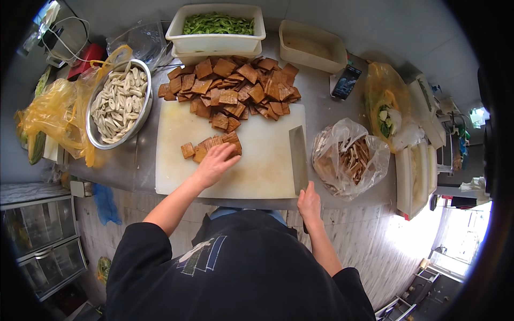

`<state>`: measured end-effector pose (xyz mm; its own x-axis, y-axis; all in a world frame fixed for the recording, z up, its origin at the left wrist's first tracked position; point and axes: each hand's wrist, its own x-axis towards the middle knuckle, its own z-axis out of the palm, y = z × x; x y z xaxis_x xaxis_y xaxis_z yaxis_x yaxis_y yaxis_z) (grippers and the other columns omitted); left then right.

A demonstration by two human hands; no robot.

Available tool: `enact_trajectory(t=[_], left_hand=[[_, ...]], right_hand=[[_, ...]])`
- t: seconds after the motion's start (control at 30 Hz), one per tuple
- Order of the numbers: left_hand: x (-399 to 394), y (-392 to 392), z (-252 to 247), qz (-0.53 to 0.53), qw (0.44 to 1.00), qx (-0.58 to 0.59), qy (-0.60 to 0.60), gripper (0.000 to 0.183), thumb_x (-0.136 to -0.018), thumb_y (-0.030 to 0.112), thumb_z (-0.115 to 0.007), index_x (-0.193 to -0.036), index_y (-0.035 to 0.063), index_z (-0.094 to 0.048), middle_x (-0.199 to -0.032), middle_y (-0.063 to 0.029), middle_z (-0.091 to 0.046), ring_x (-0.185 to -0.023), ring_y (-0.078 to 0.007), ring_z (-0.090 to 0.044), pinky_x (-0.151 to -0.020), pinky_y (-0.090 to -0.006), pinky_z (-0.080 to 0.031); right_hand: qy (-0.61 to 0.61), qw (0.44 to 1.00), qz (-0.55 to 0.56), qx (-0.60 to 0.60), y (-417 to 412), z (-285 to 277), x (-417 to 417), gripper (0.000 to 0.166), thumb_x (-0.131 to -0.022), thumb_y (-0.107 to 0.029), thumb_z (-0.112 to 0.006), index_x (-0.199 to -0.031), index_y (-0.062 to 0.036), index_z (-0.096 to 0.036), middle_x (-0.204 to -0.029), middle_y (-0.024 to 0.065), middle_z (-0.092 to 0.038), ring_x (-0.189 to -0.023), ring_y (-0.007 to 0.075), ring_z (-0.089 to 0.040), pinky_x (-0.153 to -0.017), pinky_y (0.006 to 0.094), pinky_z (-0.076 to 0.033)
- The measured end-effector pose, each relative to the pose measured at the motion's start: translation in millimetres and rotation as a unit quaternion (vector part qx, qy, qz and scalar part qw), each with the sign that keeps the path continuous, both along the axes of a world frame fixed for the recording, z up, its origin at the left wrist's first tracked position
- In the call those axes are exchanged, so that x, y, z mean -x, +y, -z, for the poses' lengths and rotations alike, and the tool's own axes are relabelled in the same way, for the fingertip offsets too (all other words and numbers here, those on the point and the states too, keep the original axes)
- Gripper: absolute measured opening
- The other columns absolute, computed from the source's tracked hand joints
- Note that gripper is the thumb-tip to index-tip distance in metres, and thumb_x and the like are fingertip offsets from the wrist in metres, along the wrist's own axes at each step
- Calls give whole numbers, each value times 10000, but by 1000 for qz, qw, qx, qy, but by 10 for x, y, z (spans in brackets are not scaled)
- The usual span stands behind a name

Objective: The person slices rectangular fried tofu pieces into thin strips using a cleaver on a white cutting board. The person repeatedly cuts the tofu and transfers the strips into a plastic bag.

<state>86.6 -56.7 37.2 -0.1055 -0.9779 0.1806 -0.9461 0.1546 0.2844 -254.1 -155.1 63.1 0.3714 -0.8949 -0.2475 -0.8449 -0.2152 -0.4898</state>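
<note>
My right hand (pixel 310 204) is closed around the handle of a broad-bladed cleaver (pixel 298 160), whose blade lies along the right edge of a white cutting board (pixel 257 172). With fingers spread, my left hand (pixel 217 164) rests against a short row of brown square slices (pixel 209 145), which look like dried tofu, on the board's left part. A small separate piece (pixel 187 150) sits at the row's left end. A large heap of the same brown slices (pixel 241 86) covers the far side of the board and spreads beyond its back edge.
Left stands a metal bowl (pixel 149 100) of pale slices. Behind the heap are a white tub (pixel 217 42) of green strips and a beige container (pixel 313 48). A phone (pixel 346 82), a clear bag (pixel 349 160) of brown strips, a yellow bag (pixel 385 80) and more containers (pixel 413 180) are right.
</note>
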Motion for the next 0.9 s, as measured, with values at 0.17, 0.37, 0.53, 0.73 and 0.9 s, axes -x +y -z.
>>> enact_trajectory(t=[0.17,0.37,0.53,0.73,0.9], left_hand=[[-50,-199,14,84,993,-67,-53,435,-789,72,-544,-1221,106,-580,-1338,-152,-466,-1255,-335,-443,-1002,-405,-418],[16,-179,-181,-7,997,-2,79,427,-707,-4,-594,-1130,48,-578,-1255,-184,-502,-1139,-345,-500,-942,-412,-459],[830,-161,12,32,984,-55,165,386,-706,9,-630,-1091,33,-599,-1173,-197,-536,-1113,-349,-508,-929,-412,-461],[870,-421,83,-103,989,11,103,406,-708,59,-696,-1104,47,-606,-1128,-159,-544,-1095,-336,-508,-907,-449,-443],[179,-414,151,-103,993,-16,-61,452,-754,70,-646,-1194,80,-546,-1188,-135,-516,-1094,-317,-491,-881,-422,-438]], right_hand=[[3,1000,-4,9,17,21,-12,294,-866,-76,-550,-1131,7,-455,-865,284,-626,-822,471,-606,-700,535,-480],[-17,1000,16,15,53,-23,-27,293,-871,-67,-540,-1144,5,-463,-887,281,-626,-837,469,-605,-712,532,-483],[-9,1000,21,13,71,-25,-74,292,-869,-64,-540,-1143,5,-465,-896,282,-624,-839,467,-605,-712,528,-484],[9,1000,12,22,85,35,-36,293,-869,-70,-536,-1143,9,-466,-902,273,-626,-838,459,-609,-716,523,-493],[4,1000,13,24,97,14,-54,285,-875,-80,-524,-1138,14,-466,-905,266,-631,-836,453,-614,-717,523,-498]])
